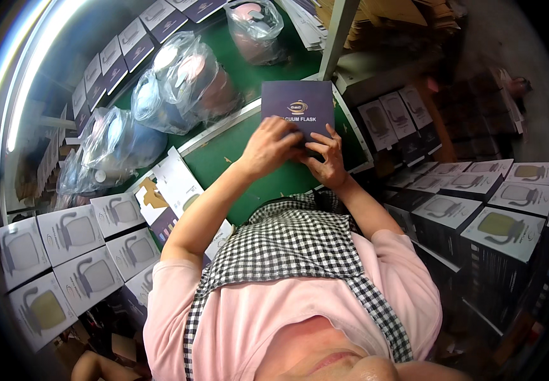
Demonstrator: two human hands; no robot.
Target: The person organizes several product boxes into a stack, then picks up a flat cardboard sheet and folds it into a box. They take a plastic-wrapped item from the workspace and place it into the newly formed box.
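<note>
A dark purple carton (297,98) with a gold emblem and white lettering is in front of me on the green worktable (268,184). My left hand (273,145) is closed over its near left part, the fingers bent together against the cardboard. At the near right edge my right hand (326,155) grips the same carton, its fingers bent and a little apart, the thumb reaching toward my left hand. The fingertips and the carton's near end are partly hidden.
Several plastic-bagged flasks (201,79) in pink and blue stand beyond a pale rail on the left. A flattened carton (176,181) lies by my left forearm. Stacked flask boxes (74,235) rise at left, with more boxes (503,228) at right. A metal post (338,41) stands behind.
</note>
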